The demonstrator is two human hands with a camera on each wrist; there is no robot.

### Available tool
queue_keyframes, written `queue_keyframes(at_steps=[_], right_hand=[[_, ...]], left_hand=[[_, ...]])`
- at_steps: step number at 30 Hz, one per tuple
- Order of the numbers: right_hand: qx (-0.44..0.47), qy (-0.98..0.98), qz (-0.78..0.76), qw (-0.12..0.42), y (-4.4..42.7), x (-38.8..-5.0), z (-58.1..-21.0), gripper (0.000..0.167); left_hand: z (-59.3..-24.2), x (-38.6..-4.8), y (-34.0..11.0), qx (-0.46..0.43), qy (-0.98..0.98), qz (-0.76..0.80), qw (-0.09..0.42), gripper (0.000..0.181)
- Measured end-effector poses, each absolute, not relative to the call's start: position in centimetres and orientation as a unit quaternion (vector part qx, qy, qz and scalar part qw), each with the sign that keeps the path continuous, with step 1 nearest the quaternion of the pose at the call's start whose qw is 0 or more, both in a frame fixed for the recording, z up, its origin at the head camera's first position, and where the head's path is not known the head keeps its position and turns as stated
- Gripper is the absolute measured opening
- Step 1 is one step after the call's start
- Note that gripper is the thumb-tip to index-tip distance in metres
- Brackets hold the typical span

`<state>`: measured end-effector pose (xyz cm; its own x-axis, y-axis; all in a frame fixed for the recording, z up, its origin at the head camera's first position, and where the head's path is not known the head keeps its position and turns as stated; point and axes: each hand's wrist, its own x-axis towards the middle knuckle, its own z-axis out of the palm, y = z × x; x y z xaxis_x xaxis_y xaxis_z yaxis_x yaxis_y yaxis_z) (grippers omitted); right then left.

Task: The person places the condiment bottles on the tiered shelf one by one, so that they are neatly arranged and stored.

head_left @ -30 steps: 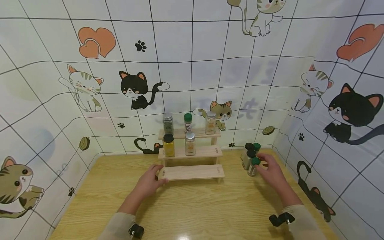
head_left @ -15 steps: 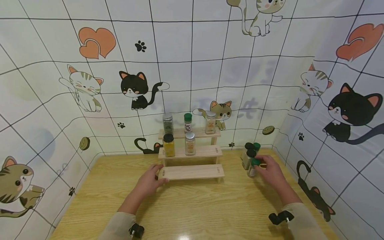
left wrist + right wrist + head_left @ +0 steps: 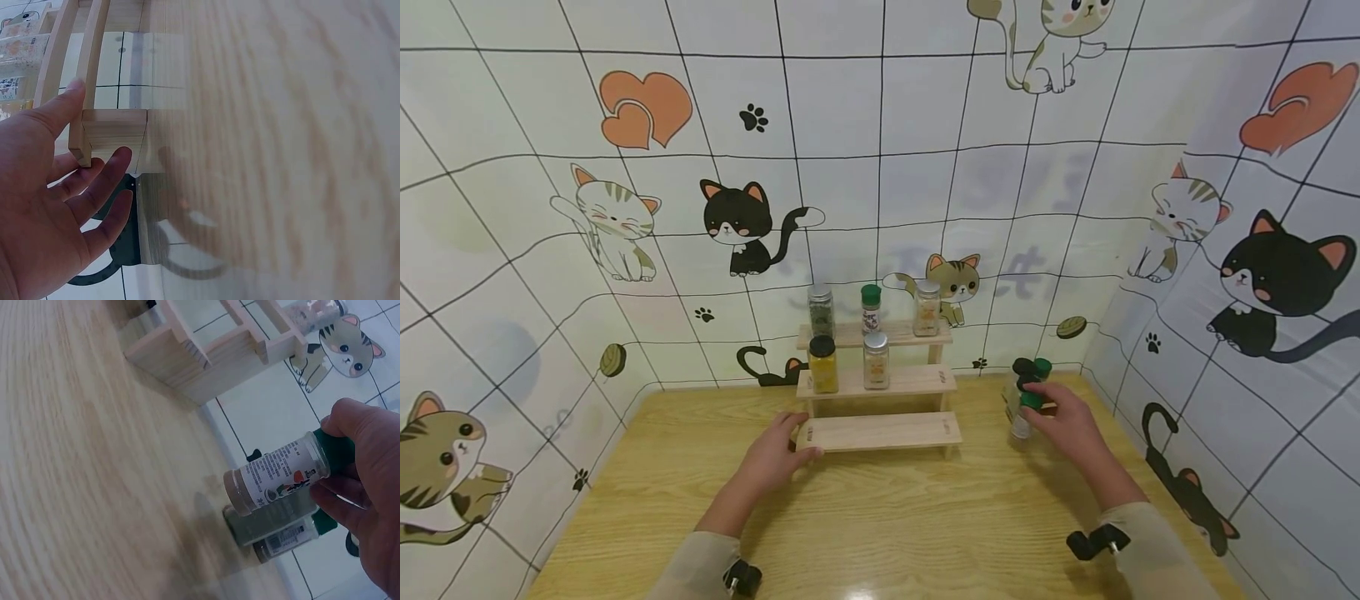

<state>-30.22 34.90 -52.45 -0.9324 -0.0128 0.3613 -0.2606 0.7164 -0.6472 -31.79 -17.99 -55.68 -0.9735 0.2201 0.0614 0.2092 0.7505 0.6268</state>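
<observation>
My right hand [image 3: 1070, 423] pinches the green cap of a labelled spice jar [image 3: 278, 478] between thumb and fingers. In the right wrist view the jar is tilted by the camera's angle, and its base appears just off the table. Behind it stand several other jars, with black caps [image 3: 1022, 367] and a green cap [image 3: 1042, 367], partly hidden by the hand. My left hand [image 3: 772, 454] grips the left end of the lowest step of a three-step wooden rack [image 3: 880, 431]; the left wrist view has the thumb [image 3: 65, 103] on top and fingertips beneath.
On the rack's top step are a herb jar [image 3: 821, 310], a green-capped jar [image 3: 870, 308] and a silver-capped jar [image 3: 927, 308]. A yellow jar [image 3: 823, 367] and another silver-capped jar [image 3: 876, 362] occupy its middle step. A cat-print wall covering [image 3: 842, 100] encloses the wooden table [image 3: 880, 525].
The green-capped jar in my right hand has shifted slightly left, away from its earlier spot at the front of the cluster. My left hand stays on the rack.
</observation>
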Motion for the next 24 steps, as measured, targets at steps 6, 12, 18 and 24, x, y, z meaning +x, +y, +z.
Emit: queue_keyframes(at_steps=[6, 12, 18, 24], right_hand=[[0.106, -0.912, 0.357, 0.174, 33.5, -30.7, -50.9, 0.041], [0.121, -0.909, 0.355, 0.182, 31.7, -31.2, -49.3, 0.041], [0.152, -0.905, 0.341, 0.204, 30.0, -31.9, -47.9, 0.038], [0.171, -0.899, 0.341, 0.216, 28.1, -32.7, -46.6, 0.034]], left_hand=[[-55.8, -31.9, -18.1, 0.116, 0.935, 0.334, 0.008, 0.073], [-55.7, -31.8, -18.1, 0.117, 0.935, 0.335, 0.007, 0.073], [-55.7, -31.7, -18.0, 0.112, 0.937, 0.331, 0.010, 0.073], [-55.6, -31.7, -18.0, 0.109, 0.938, 0.328, 0.008, 0.073]])
